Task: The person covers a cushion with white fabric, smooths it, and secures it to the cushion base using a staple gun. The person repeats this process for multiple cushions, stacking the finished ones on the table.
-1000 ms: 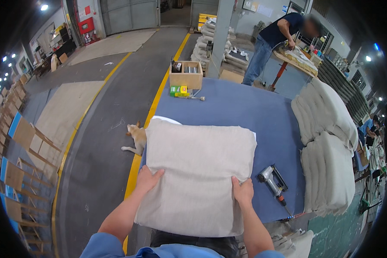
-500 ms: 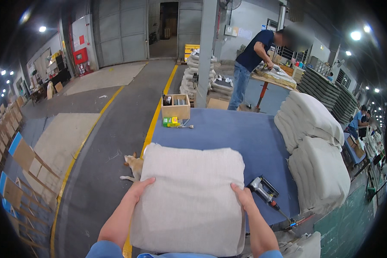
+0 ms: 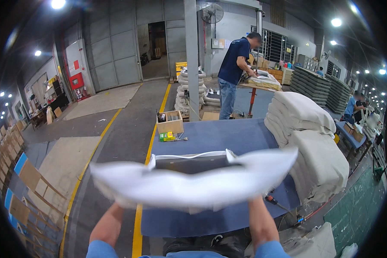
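A pale fabric-covered cushion (image 3: 189, 187) is held up in front of me over the near part of the blue-topped table (image 3: 228, 131), blurred by motion. Its corners flare out to both sides. Behind its near edge shows a dark flat panel (image 3: 189, 165) with a white fabric rim. My left hand (image 3: 124, 203) is at the cushion's left underside and my right hand (image 3: 256, 199) at its right underside; the fabric hides most of the fingers. Partly covered at the right lies a staple gun (image 3: 271, 199) with an air hose.
On the table's far left stand a wooden box (image 3: 170, 124) and a green-yellow carton (image 3: 167, 136). Piled cushions (image 3: 316, 161) line its right side. A person (image 3: 235, 69) works at another table beyond a grey post (image 3: 192, 60). Chair frames (image 3: 38, 176) stand at the left.
The cushion has been tipped up from its flat pose, so the dark panel now shows. Both hands have mostly gone beneath it. The dog at the left is no longer visible.
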`<state>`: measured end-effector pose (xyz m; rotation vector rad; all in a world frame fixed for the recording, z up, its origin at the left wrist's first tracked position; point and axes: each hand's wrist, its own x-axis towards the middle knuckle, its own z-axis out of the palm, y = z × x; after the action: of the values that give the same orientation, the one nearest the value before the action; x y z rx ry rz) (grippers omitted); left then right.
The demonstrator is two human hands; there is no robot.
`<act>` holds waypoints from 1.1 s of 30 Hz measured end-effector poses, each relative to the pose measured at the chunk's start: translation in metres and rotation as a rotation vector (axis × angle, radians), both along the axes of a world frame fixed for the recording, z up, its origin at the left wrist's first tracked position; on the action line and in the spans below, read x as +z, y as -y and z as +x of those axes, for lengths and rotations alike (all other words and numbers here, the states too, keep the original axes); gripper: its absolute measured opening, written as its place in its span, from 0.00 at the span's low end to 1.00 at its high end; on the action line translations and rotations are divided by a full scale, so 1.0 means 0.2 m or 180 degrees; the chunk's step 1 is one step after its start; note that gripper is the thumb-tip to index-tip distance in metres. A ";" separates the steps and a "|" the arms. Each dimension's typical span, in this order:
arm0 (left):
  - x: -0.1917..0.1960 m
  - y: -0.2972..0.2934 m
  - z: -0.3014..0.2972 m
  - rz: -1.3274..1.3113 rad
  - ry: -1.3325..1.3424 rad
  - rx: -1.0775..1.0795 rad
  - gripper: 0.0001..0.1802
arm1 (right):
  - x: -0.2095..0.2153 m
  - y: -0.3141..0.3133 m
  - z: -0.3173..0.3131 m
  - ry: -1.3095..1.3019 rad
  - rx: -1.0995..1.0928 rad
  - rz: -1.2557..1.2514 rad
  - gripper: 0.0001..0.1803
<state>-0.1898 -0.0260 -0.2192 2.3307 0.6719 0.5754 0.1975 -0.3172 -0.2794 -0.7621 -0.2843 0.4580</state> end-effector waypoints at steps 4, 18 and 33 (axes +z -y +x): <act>-0.39 0.27 -0.27 0.0028 -0.0433 0.0069 0.31 | -0.48 0.34 -0.23 -0.0873 0.0529 -0.0144 0.27; -0.49 0.22 -0.72 -0.0069 -0.1711 0.0106 0.22 | -0.33 0.67 -0.31 0.2605 0.0437 -0.3916 0.12; -0.58 0.15 1.58 0.0112 -0.0837 -0.0987 0.24 | -0.52 -0.56 0.13 0.2191 -0.1038 -0.4852 0.25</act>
<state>0.1262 -0.0565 -0.3348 2.5023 0.4031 0.1433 0.2227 -0.2051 -0.3844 -2.4313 -0.4189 -0.0072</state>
